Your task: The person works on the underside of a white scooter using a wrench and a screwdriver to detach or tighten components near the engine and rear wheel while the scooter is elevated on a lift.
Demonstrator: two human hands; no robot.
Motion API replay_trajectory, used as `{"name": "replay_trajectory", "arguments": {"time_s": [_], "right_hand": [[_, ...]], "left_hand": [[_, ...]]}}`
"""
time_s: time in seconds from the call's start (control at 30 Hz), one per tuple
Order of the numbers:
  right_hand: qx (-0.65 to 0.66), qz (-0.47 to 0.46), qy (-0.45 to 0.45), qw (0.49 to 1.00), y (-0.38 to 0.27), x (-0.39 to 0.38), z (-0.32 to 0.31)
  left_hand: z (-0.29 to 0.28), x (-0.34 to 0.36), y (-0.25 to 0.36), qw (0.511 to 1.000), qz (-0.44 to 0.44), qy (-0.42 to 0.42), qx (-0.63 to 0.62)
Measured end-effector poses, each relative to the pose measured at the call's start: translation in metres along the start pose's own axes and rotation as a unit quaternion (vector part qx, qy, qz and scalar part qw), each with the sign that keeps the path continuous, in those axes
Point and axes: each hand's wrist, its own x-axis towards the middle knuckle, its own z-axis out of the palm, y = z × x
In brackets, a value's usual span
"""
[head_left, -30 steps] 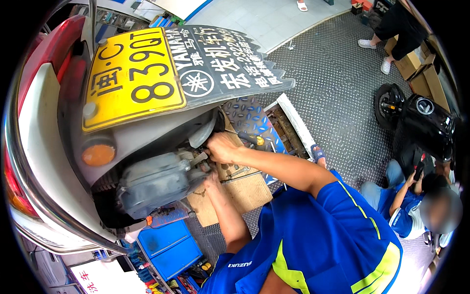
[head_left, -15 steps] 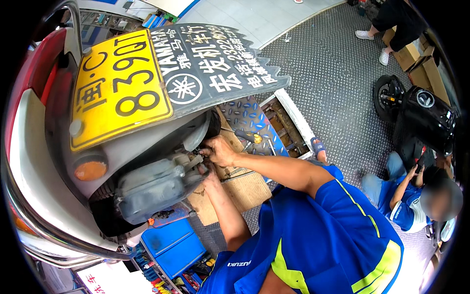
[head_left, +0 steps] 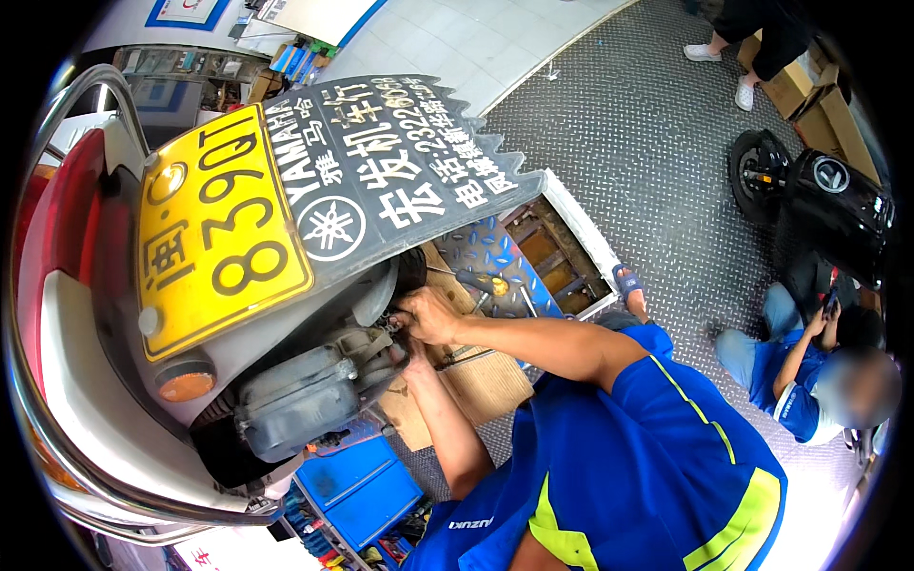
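The rear of a scooter fills the left side, with its yellow licence plate (head_left: 224, 233) and black mudguard flap (head_left: 409, 162) overhead. Below them sits a dusty grey plastic housing (head_left: 297, 400). Just right of that housing, my right hand (head_left: 430, 316) has its fingers curled at a small dark part by the wheel; what they grip is hidden. My left hand (head_left: 415, 364) reaches up from below, close under the right one, at the housing's right end. Its fingertips are out of sight behind the housing and the other hand.
Cardboard (head_left: 486, 385) lies beneath my hands. A screwdriver (head_left: 484, 283) with a yellow-black handle rests on the blue tread-plate lift (head_left: 481, 249). A blue toolbox (head_left: 357, 485) stands below. Rightward, a person (head_left: 800, 366) sits near a black motorcycle (head_left: 828, 214); another person's legs (head_left: 762, 43) show beyond.
The view has shifted slightly, so the scooter appears lower. My right hand stays at the same spot. Less of my left hand's fingers shows now. The seated person's arms have moved a little.
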Motion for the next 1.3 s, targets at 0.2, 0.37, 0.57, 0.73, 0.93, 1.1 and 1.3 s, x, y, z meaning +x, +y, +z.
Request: {"name": "replay_trajectory", "arguments": {"time_s": [0.2, 0.37, 0.57, 0.73, 0.93, 1.1, 1.3], "right_hand": [[0.039, 0.023, 0.012, 0.999, -0.001, 0.000, -0.002], [0.062, 0.046, 0.020, 0.997, -0.002, -0.005, 0.003], [0.097, 0.019, 0.058, 0.993, 0.003, -0.005, 0.005], [0.097, 0.040, 0.036, 0.994, 0.001, -0.004, 0.003], [0.070, 0.047, -0.005, 0.996, 0.010, -0.002, 0.003], [0.004, 0.035, -0.050, 0.998, 0.010, 0.003, -0.002], [-0.065, 0.056, -0.114, 0.990, -0.010, 0.010, -0.017]], "left_hand": [[0.000, 0.000, 0.002, 1.000, -0.008, 0.005, 0.007], [-0.001, -0.002, 0.003, 1.000, -0.012, 0.011, 0.009], [0.001, -0.003, 0.005, 1.000, -0.015, 0.013, 0.012], [-0.001, -0.007, 0.005, 1.000, -0.015, 0.016, 0.007], [-0.001, -0.007, 0.003, 1.000, -0.018, 0.015, -0.001], [0.000, -0.004, 0.001, 1.000, -0.025, 0.011, -0.008], [-0.002, -0.007, 0.003, 1.000, -0.023, 0.012, -0.017]]}}
